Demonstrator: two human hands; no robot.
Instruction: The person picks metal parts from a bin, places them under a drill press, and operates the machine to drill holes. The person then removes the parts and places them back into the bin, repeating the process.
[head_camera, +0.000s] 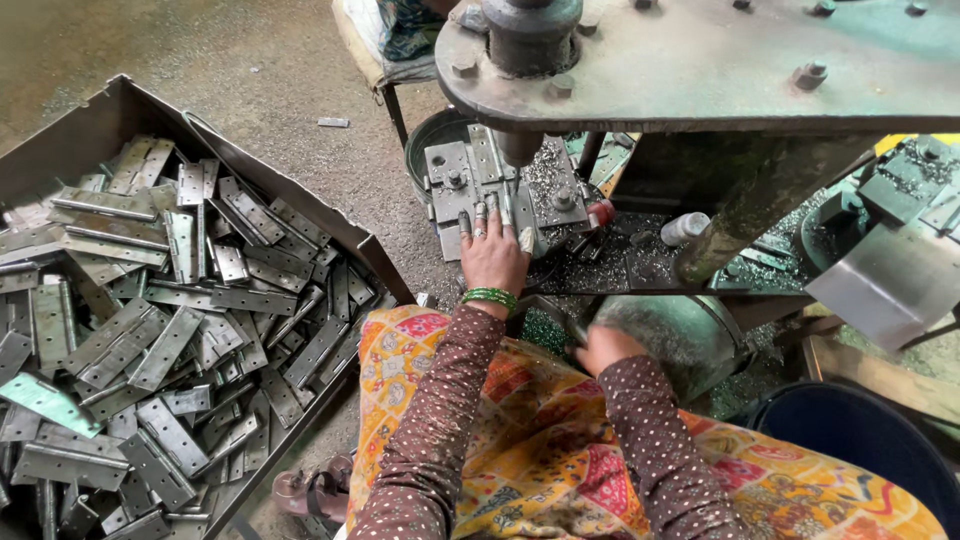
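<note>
Your left hand (492, 252) reaches forward, fingers spread flat on the grey metal hinge plate (478, 175) sitting on the press bed under the ram (519, 148). Your right hand (604, 347) is curled near your lap; its grip cannot be told.

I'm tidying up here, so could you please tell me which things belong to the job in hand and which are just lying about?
In use: left hand on the jig under the press; right hand by the handle; hinges in the crate.

Lying about: bottle, blue bin, sandals.
</note>
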